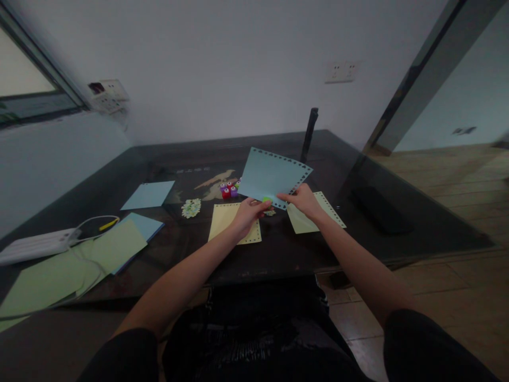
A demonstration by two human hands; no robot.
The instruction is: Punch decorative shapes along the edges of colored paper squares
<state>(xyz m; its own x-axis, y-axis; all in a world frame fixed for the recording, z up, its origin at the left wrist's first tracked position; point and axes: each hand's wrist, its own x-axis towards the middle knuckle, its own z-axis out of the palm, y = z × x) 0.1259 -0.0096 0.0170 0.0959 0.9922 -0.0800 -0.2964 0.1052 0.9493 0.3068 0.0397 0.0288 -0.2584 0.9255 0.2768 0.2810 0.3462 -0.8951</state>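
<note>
Over the dark table, both hands pinch a blue sheet aloft, left hand also closed on a green punch, right hand steadying. Edge-punching looks underway; next calls for lining up an unpunched edge.

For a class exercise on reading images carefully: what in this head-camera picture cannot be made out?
- Green punch: mostly hidden behind the left hand and the blue sheet; its shape is unclear.
- Right hand: its fingers are hidden behind that sheet.
- Small punches: too small to tell their patterns.
- Pale green sheets: cut off by the left edge.
- Dark upright object: dim, cannot be identified.
</note>
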